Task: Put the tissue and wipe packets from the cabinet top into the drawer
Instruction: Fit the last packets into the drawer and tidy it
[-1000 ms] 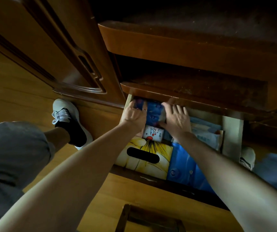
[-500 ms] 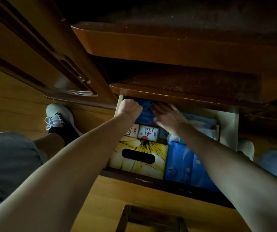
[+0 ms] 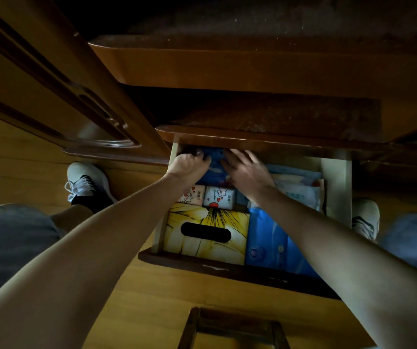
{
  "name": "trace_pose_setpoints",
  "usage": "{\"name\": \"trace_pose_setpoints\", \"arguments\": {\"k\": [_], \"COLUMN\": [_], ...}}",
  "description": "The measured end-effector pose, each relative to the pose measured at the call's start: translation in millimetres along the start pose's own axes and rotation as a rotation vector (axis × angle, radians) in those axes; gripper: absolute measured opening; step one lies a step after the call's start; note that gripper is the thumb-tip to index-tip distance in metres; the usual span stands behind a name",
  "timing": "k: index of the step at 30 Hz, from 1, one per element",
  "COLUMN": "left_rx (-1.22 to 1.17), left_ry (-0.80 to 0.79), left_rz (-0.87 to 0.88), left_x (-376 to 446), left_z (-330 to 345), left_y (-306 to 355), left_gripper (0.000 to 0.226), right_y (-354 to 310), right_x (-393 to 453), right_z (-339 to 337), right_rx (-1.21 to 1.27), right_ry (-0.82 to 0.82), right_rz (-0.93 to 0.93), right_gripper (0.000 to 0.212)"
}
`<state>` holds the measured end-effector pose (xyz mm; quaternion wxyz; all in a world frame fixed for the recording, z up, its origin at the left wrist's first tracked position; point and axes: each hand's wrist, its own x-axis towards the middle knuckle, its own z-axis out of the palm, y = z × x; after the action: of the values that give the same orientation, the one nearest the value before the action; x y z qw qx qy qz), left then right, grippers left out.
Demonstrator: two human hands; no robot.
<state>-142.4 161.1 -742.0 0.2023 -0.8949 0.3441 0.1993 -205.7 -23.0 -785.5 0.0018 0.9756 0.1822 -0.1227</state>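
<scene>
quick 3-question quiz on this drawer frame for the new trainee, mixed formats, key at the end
1. True or false: the yellow tissue box lies in the drawer at its front left corner.
2. Multiple choice: what is between the left hand and the right hand? A) a dark blue packet B) a red cup C) a spoon
3. Fill in: the two small white packets with cartoon prints lie side by side just behind the ____ box.

Key
1. True
2. A; both hands press on it at the back of the drawer, under the cabinet ledge.
3. yellow
</scene>
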Motion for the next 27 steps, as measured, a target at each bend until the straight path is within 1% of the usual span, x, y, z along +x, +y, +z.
{"name": "trace_pose_setpoints", "arguments": {"k": [3, 4, 6, 7, 9, 11, 14, 16, 18, 20, 21, 22, 24, 25, 27], "left_rx": [0.062, 0.082, 0.175, 0.26, 0.409, 0.437, 0.419, 0.427, 0.442, 0.42, 0.403, 0.382, 0.293, 0.225, 0.101], "left_ry": [-0.054, -0.08, -0.108, -0.1, -0.108, -0.15, -0.211, -0.215, -0.18, -0.109, -0.077, -0.045, -0.008, 0.004, 0.064], "left_rz": [-0.006, -0.01, 0.023, 0.064, 0.149, 0.187, 0.191, 0.182, 0.189, 0.177, 0.163, 0.144, 0.092, 0.06, 0.023], "left_x": [-14.1, -17.7, -23.1, -24.5, -25.7, -23.8, -19.1, -19.7, -25.0, -32.2, -39.4, -47.7, -67.1, -76.6, -97.0], "left_z": [2.4, 2.4, 1.1, 0.5, -2.8, -4.7, -6.3, -10.7, -14.8, -15.0, -14.3, -13.4, -9.9, -7.9, -3.3], "left_y": [2.1, 3.0, 3.2, 0.8, -6.4, -12.7, -13.3, -14.1, -17.2, -20.7, -21.2, -20.9, -18.1, -16.0, -11.8], "left_gripper": [0.03, 0.028, 0.026, 0.025, 0.026, 0.033, 0.038, 0.038, 0.04, 0.05, 0.055, 0.058, 0.061, 0.064, 0.069], "right_y": [-7.7, -8.1, -4.9, -1.7, 4.0, 4.3, 3.1, 0.3, -4.4, -7.4, -8.8, -9.9, -11.9, -12.8, -11.4], "right_x": [-7.8, -10.9, -16.6, -17.6, -17.5, -14.9, -12.1, -11.7, -12.9, -15.9, -18.8, -22.4, -32.1, -37.8, -52.0], "right_z": [-6.1, -3.3, 4.6, 7.2, 9.2, 9.0, 5.5, -2.1, -10.6, -16.0, -19.0, -22.9, -32.2, -37.7, -46.9], "right_rx": [-0.05, -0.024, 0.029, 0.033, 0.001, -0.045, -0.113, -0.139, -0.131, -0.064, 0.017, 0.129, 0.332, 0.377, 0.426], "right_ry": [0.069, 0.08, 0.089, 0.083, 0.036, -0.034, -0.119, -0.121, -0.062, 0.005, 0.007, -0.006, -0.055, -0.066, -0.028], "right_rz": [0.008, -0.02, -0.062, -0.081, -0.132, -0.161, -0.155, -0.161, -0.177, -0.152, -0.116, -0.068, 0.014, 0.053, 0.142], "right_gripper": [0.036, 0.032, 0.04, 0.044, 0.051, 0.06, 0.071, 0.072, 0.062, 0.044, 0.036, 0.033, 0.039, 0.044, 0.051]}}
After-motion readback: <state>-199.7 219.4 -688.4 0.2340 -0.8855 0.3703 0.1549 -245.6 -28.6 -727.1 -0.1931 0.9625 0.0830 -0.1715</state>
